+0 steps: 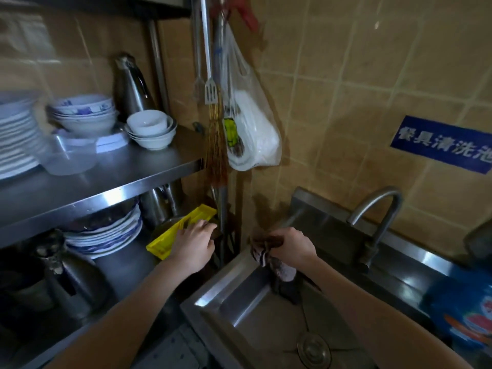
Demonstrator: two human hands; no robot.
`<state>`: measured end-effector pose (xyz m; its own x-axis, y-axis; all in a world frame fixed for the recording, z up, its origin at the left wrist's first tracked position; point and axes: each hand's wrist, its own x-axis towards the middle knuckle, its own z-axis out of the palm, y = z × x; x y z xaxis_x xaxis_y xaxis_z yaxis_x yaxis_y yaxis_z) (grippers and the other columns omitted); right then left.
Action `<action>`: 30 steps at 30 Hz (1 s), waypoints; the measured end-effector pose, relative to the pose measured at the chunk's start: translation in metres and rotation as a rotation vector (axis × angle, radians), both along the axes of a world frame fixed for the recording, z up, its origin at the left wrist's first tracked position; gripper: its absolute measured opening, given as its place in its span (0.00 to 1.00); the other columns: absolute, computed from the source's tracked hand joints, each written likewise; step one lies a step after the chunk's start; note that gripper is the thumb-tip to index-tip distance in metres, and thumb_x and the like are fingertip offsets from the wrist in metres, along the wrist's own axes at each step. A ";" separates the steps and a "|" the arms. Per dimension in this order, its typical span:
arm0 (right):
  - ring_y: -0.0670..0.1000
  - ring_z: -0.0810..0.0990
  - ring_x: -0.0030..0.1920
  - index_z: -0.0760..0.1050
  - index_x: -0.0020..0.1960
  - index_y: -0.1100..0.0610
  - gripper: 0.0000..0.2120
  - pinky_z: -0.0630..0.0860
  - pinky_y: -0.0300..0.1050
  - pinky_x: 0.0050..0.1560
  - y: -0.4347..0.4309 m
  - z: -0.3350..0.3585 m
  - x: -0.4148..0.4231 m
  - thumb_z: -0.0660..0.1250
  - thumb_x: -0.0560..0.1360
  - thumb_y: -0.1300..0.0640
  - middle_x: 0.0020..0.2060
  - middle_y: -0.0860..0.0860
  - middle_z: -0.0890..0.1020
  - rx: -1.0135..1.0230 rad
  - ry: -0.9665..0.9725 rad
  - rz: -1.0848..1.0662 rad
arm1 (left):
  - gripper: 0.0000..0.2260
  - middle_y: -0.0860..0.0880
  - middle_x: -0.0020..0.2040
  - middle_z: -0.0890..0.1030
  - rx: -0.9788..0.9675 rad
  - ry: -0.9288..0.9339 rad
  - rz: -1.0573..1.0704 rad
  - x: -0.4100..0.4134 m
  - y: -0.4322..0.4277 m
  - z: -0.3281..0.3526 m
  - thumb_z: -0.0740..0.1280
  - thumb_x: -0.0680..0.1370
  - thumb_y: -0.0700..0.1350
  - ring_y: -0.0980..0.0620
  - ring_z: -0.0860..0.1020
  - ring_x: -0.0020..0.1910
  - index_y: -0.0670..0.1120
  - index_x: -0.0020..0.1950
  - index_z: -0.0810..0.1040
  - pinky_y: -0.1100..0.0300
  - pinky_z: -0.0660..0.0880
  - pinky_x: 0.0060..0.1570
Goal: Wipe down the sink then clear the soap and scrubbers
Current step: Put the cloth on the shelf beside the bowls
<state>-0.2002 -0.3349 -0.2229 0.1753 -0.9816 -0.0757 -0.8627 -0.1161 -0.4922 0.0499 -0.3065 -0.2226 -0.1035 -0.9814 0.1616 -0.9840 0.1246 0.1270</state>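
Tiled kitchen corner: right hand point(292, 246) gripped a dark rag point(262, 253) at the far-left rim of the sink point(226, 283), left hand point(193, 243) reached over a yellow tray point(162, 245), grip unclear; wiping probably wanted flat, firm strokes toward the drain point(314, 350).

1. Dim, warm light; the tiled wall point(346, 102) far right is brightest.
2. Glare streaks the front of the steel shelf point(149, 179) and the rim of the sink point(226, 286).
3. Under that shelf, near left, the kettle point(72, 278) sinks into shadow.
4. The cloth point(277, 265) in the right hand point(292, 246) throws a dark shadow below it.
5. Blur smears the plates point(16, 139) far left and the blue packet point(466, 315) near right.
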 end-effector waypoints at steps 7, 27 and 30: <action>0.48 0.81 0.45 0.79 0.53 0.41 0.15 0.78 0.44 0.41 -0.053 0.053 0.064 0.67 0.68 0.53 0.42 0.44 0.83 -0.085 0.027 0.079 | 0.20 0.50 0.64 0.73 -0.102 -0.027 0.122 0.071 -0.028 0.042 0.61 0.76 0.48 0.46 0.74 0.61 0.52 0.68 0.70 0.51 0.68 0.58; 0.52 0.81 0.50 0.80 0.52 0.44 0.13 0.79 0.49 0.49 -0.186 0.140 0.299 0.69 0.68 0.54 0.47 0.47 0.84 -0.296 -0.073 0.235 | 0.20 0.48 0.65 0.72 -0.162 -0.052 0.331 0.247 -0.087 0.088 0.59 0.77 0.49 0.46 0.72 0.63 0.52 0.70 0.67 0.52 0.67 0.60; 0.52 0.81 0.49 0.79 0.53 0.46 0.12 0.79 0.47 0.47 -0.203 0.138 0.324 0.69 0.70 0.54 0.47 0.48 0.83 -0.310 -0.057 0.238 | 0.20 0.47 0.65 0.72 -0.154 -0.059 0.341 0.263 -0.095 0.085 0.58 0.78 0.49 0.46 0.72 0.62 0.52 0.70 0.66 0.52 0.68 0.60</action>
